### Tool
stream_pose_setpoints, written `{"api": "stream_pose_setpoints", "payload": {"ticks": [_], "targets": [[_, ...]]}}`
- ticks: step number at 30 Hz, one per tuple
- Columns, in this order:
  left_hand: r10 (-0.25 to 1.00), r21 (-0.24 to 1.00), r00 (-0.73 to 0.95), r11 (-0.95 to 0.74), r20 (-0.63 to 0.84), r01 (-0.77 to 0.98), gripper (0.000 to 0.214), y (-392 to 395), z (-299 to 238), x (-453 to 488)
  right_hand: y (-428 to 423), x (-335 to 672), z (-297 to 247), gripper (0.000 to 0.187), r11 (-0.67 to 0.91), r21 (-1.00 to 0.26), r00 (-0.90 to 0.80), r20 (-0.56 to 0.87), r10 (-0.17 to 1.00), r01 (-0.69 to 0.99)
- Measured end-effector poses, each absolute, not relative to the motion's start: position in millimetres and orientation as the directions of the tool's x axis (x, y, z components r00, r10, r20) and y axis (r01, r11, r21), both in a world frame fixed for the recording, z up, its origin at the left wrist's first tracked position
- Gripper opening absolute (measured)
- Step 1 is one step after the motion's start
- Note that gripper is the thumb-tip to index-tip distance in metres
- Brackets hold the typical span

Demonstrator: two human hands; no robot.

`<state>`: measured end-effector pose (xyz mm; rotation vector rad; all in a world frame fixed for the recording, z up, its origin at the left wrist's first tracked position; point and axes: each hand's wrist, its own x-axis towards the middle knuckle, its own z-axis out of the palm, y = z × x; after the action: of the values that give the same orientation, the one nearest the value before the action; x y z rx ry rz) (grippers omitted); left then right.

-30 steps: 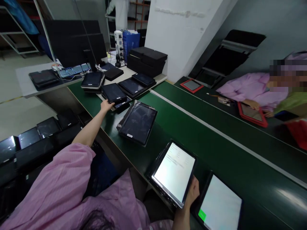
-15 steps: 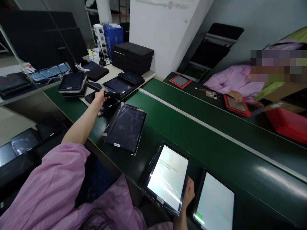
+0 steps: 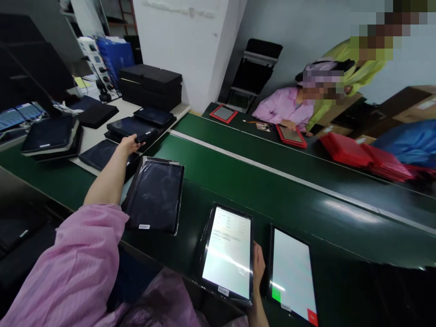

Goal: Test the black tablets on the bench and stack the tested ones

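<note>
My left hand reaches far out to the left and grips the near edge of a dark tablet, one of several dark tablets lying on a pale board. My right hand holds the right edge of a lit tablet with a white screen, near the front edge of the green belt. A second lit tablet lies just right of it. A dark tablet in clear wrap lies between my two arms.
Stacks of dark tablets and black boxes stand at the far left. Across the belt two people sit with red-framed tablets and red cases. A white pillar rises behind.
The view has swung right. My left hand has closed on the dark tablet's edge and lifted it a little. The lit tablet in my right hand has turned more upright toward me.
</note>
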<state>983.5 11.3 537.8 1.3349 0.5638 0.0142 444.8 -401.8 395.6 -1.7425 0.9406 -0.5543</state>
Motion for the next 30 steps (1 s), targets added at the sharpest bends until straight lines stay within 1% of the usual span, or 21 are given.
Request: {"api": "stream_pose_setpoints", "payload": {"ticks": [3, 5, 7, 8, 10, 12, 13, 14, 15, 17, 19, 20, 22, 23, 24, 25, 26, 27, 28, 29, 30], "targets": [[0.353, 0.894, 0.822, 0.148, -0.447, 0.422, 0.017, 8.0, 533.6, 982.8, -398.9, 446.7, 399.8, 0.064, -0.174, -0.929, 0.581, -0.053, -0.812, -0.328], [0.386, 0.905, 0.830, 0.034, -0.403, 0.423, 0.023, 8.7, 539.6, 983.4, -397.7, 447.3, 400.6, 0.065, -0.180, -0.932, 0.589, -0.044, -0.807, -0.315], [0.402, 0.915, 0.872, -0.163, -0.279, 0.368, 0.034, 9.7, 553.8, 977.5, -396.8, 447.9, 400.9, 0.066, -0.189, -0.938, 0.602, -0.027, -0.798, -0.292], [0.386, 0.917, 0.902, -0.258, -0.192, 0.306, 0.039, 9.7, 563.6, 968.8, -396.2, 448.3, 401.2, 0.068, -0.195, -0.940, 0.607, -0.017, -0.795, -0.281], [0.298, 0.921, 0.955, -0.374, 0.007, 0.109, 0.045, 8.7, 587.4, 934.3, -394.7, 449.3, 402.3, 0.070, -0.201, -0.943, 0.613, -0.005, -0.790, -0.267], [0.142, 0.925, 0.971, -0.357, 0.194, -0.132, 0.043, 10.2, 612.7, 875.6, -392.8, 450.3, 403.6, 0.070, -0.196, -0.945, 0.618, -0.007, -0.786, -0.260], [0.012, 0.904, 0.960, -0.341, 0.279, -0.258, 0.041, 13.6, 624.2, 839.6, -391.7, 450.7, 404.0, 0.069, -0.191, -0.948, 0.620, -0.009, -0.784, -0.255], [-0.128, 0.876, 0.939, -0.338, 0.319, -0.344, 0.039, 19.2, 633.8, 801.5, -390.7, 450.9, 404.2, 0.068, -0.185, -0.952, 0.622, -0.009, -0.783, -0.246], [-0.242, 0.856, 0.921, -0.353, 0.306, -0.377, 0.038, 26.9, 640.7, 763.5, -389.7, 451.0, 404.1, 0.066, -0.177, -0.956, 0.625, -0.009, -0.780, -0.235], [-0.438, 0.882, 0.885, -0.341, 0.156, -0.324, 0.036, 44.8, 643.3, 694.7, -388.3, 450.8, 403.0, 0.064, -0.160, -0.966, 0.632, -0.006, -0.775, -0.205], [-0.664, 0.921, 0.744, -0.330, -0.070, -0.208, 0.037, 57.0, 628.5, 641.0, -387.9, 451.1, 401.9, 0.062, -0.145, -0.974, 0.639, 0.000, -0.769, -0.174], [-0.755, 0.949, 0.645, -0.277, -0.118, -0.151, 0.036, 58.0, 614.9, 619.5, -388.3, 451.8, 401.6, 0.062, -0.142, -0.976, 0.641, 0.005, -0.767, -0.162], [-0.870, 0.987, 0.472, -0.163, -0.141, -0.007, 0.033, 46.8, 578.0, 583.8, -389.9, 454.5, 402.4, 0.061, -0.141, -0.979, 0.643, 0.012, -0.766, -0.150], [-0.876, 0.992, 0.466, -0.113, -0.128, 0.060, 0.034, 35.2, 556.8, 568.3, -390.7, 456.3, 403.4, 0.061, -0.138, -0.979, 0.641, 0.012, -0.767, -0.147], [-0.838, 0.989, 0.527, -0.102, -0.143, 0.106, 0.035, 20.7, 535.3, 554.2, -391.1, 457.9, 404.7, 0.061, -0.132, -0.981, 0.635, 0.010, -0.772, -0.145], [-0.768, 0.983, 0.613, -0.137, -0.183, 0.122, 0.034, 4.4, 514.3, 541.4, -390.7, 458.9, 406.1, 0.062, -0.119, -0.983, 0.622, 0.007, -0.783, -0.139], [-0.665, 0.973, 0.713, -0.200, -0.222, 0.117, 0.033, -12.3, 494.8, 530.3, -389.0, 458.5, 407.4, 0.063, -0.093, -0.987, 0.610, -0.005, -0.792, -0.128], [-0.553, 0.964, 0.802, -0.248, -0.225, 0.100, 0.032, -28.3, 477.2, 521.1, -385.9, 456.4, 408.4, 0.066, -0.045, -0.993, 0.602, -0.030, -0.798, -0.109], [-0.431, 0.962, 0.883, -0.263, -0.187, 0.075, 0.032, -42.9, 462.0, 514.2, -381.2, 452.1, 409.1, 0.070, 0.024, -0.996, 0.609, -0.069, -0.791, -0.082], [-0.368, 0.965, 0.917, -0.256, -0.153, 0.059, 0.033, -55.6, 449.2, 509.5, -375.0, 445.4, 409.3, 0.074, 0.107, -0.993, 0.636, -0.114, -0.763, -0.049], [-0.341, 0.972, 0.930, -0.229, -0.138, 0.061, 0.037, -66.4, 438.7, 507.2, -367.7, 436.5, 409.2, 0.078, 0.188, -0.982, 0.679, -0.152, -0.718, -0.021]]}}
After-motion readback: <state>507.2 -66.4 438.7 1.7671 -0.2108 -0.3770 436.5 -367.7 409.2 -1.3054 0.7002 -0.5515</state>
